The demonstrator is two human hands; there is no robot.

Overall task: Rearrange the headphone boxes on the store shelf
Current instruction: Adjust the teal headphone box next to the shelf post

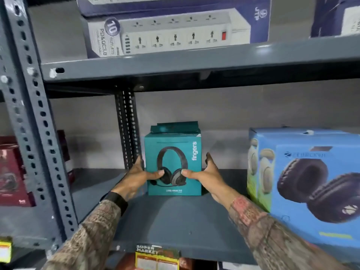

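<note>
A teal headphone box (173,145) stands upright on the grey shelf (175,221), toward its back, with its top flap slightly raised. My left hand (136,176) grips its left side, thumb across the front. On the right side my right hand (206,174) does the same, thumb on the front. A larger blue headphone box (303,182) stands at the right of the same shelf, apart from the teal box.
A perforated grey upright (35,133) stands at the left, a second one (127,129) behind the teal box. Power strip boxes (165,34) rest on the shelf above. Dark red boxes (11,172) sit in the bay to the left. A yellow price tag (157,258) hangs on the shelf's front edge.
</note>
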